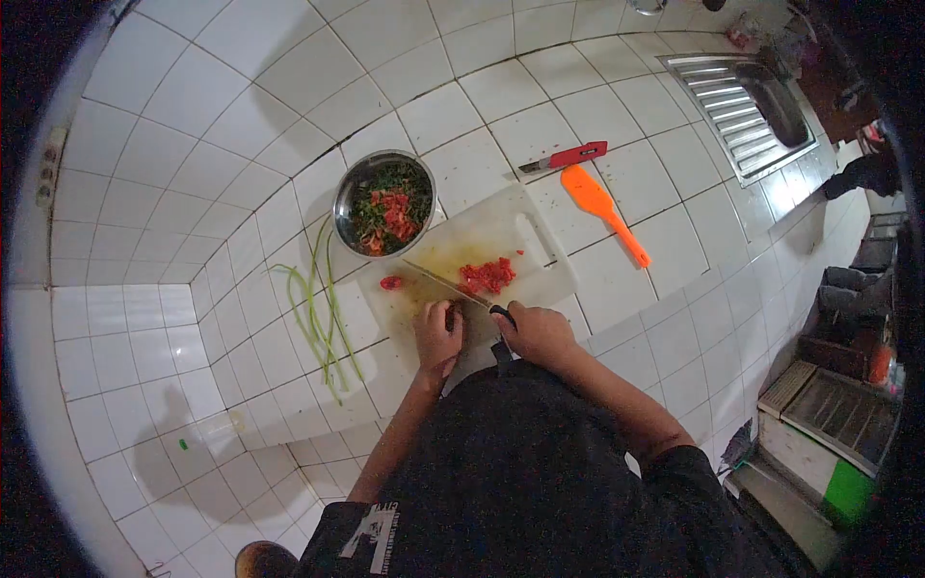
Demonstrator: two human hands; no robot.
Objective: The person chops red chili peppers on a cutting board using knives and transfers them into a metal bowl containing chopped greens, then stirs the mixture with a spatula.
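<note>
We are gripping a knife (441, 280) in our right hand (538, 333), slanting it over a cutting board (493, 214) beside chopped red pieces (489, 276). We are curling our left hand (439, 339) near the knife. A metal bowl (339, 198) of chopped greens (409, 177) is standing by the board, green stalks (310, 326) are lying to the left, and an orange spatula (592, 199) and red cutter (578, 154) are lying to the right.

From one head-worn camera we look forward and steeply down, through a wide, round-edged view, at the cutting board (493, 220) close below us.
</note>
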